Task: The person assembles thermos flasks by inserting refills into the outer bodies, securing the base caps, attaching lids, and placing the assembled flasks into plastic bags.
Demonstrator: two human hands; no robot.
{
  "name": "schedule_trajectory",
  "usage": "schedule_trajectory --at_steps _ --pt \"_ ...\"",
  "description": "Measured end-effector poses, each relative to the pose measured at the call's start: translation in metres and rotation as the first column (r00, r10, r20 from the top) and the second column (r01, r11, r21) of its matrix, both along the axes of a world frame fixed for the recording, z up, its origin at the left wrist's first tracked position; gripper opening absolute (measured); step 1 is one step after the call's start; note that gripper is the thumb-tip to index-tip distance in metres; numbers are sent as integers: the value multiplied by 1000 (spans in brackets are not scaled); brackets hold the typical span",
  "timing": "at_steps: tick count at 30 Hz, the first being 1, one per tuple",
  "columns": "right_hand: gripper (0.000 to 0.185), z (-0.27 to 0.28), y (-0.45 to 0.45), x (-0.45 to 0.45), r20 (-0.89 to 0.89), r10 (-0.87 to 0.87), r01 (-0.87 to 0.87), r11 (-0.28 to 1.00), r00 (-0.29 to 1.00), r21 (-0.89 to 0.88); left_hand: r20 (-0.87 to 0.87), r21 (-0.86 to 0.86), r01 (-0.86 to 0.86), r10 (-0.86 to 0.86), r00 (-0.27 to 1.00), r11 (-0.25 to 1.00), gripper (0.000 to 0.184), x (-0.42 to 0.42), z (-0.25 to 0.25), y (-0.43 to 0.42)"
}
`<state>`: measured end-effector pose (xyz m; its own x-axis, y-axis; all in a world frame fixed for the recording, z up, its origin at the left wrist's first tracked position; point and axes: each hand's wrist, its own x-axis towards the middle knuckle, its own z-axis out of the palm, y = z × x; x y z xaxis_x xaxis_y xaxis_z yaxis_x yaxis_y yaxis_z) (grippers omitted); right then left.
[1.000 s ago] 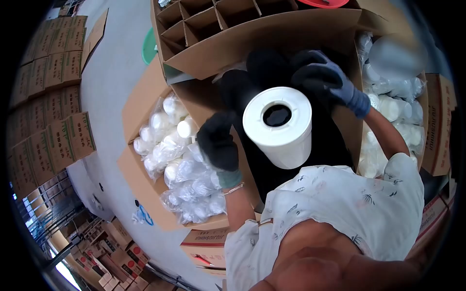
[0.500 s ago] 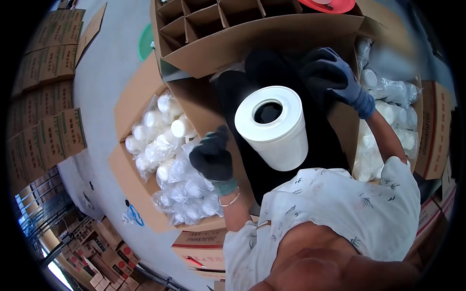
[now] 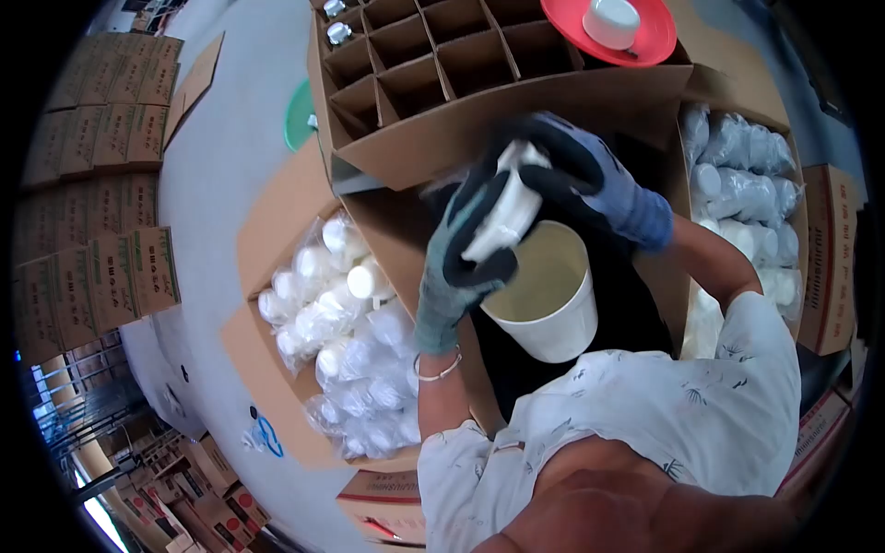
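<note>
Head view: your left hand [image 3: 458,244] and right hand [image 3: 595,175] both grip one white lid [image 3: 505,210], tilted near the mouth of one white bucket [image 3: 558,324]. One red dish [image 3: 660,35] carries one white cap [image 3: 610,23]; two silver caps [image 3: 339,34] show in the divided carton [image 3: 516,109]. Lower carton [image 3: 380,507]: "JIUJIUSHIHUI", blurred.

"JIUJIUSHIHUI" stands on the carton [image 3: 387,505] below and left of the white bucket [image 3: 560,334]. Lettering on the upright box [image 3: 830,263] right of the bucket and the stacked cartons [image 3: 97,276] far left of it is too small to read surely.
</note>
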<state>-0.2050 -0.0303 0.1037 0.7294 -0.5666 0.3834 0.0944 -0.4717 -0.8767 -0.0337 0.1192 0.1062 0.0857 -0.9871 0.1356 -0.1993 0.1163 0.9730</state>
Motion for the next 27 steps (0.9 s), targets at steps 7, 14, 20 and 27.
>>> schedule_trajectory --at_steps 7,14,20,27 --pt "70 -5 -49 65 -8 -20 14 864 1000 -504 -767 67 -317 253 590 946 70 2 -29 -75" --pt "42 -57 -159 74 -89 152 -122 953 984 279 676 -418 -209 457 578 884 71 4 -54 -121" --pt "48 -29 -244 156 -647 -619 -89 688 446 -720 72 -217 -489 513 855 845 58 26 -87 -123" --pt "52 -56 -288 399 -503 -338 -130 715 796 -687 -595 137 -341 353 722 930 48 40 -78 -125"
